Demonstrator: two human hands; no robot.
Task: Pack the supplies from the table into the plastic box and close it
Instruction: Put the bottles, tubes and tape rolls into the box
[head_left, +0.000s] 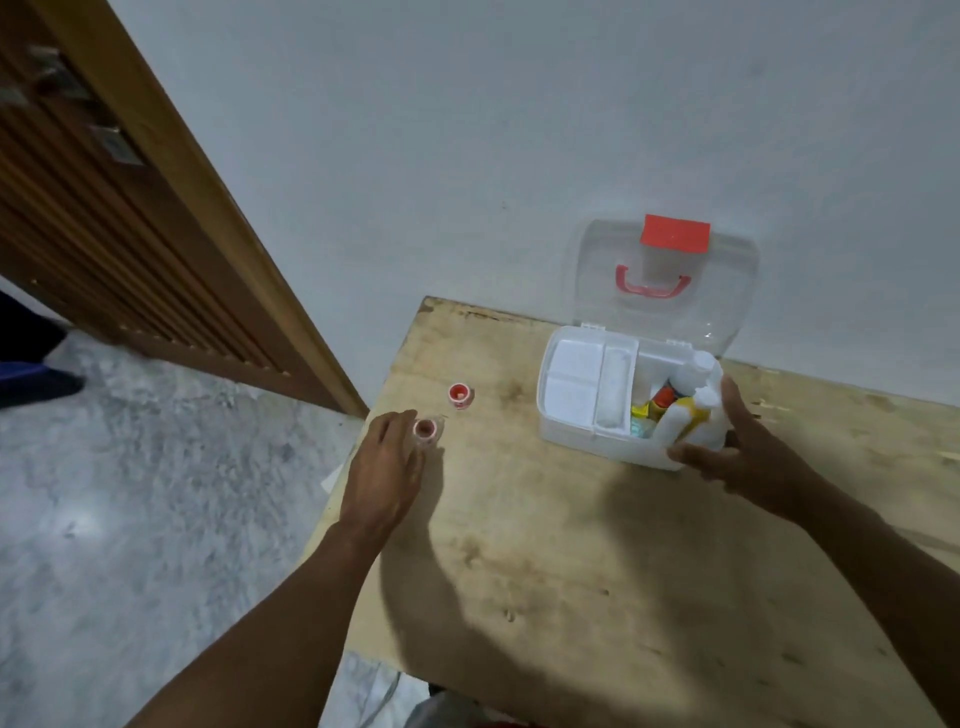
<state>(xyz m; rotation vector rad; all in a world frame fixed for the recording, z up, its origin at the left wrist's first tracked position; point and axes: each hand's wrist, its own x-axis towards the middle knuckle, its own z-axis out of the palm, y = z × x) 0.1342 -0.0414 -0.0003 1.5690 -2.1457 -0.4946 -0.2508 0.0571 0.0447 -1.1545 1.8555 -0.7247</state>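
Note:
A clear plastic box (571, 436) stands on the wooden table (571, 561) with its lid (665, 291) up against the wall; the lid has a red latch and red handle. A white divided tray fills its left half, while white bottles (696, 410) and yellow and red items fill the right half. My right hand (737, 452) rests at the box's right front corner, fingers spread against the bottles. My left hand (387, 467) reaches over a small tape roll with a red core (426, 429), fingers touching it. A second red roll (460, 396) lies just beyond.
The table's left edge runs close to my left hand, with grey marbled floor (130, 519) below it. A wooden slatted door (130, 234) leans at the left. A white wall stands right behind the box.

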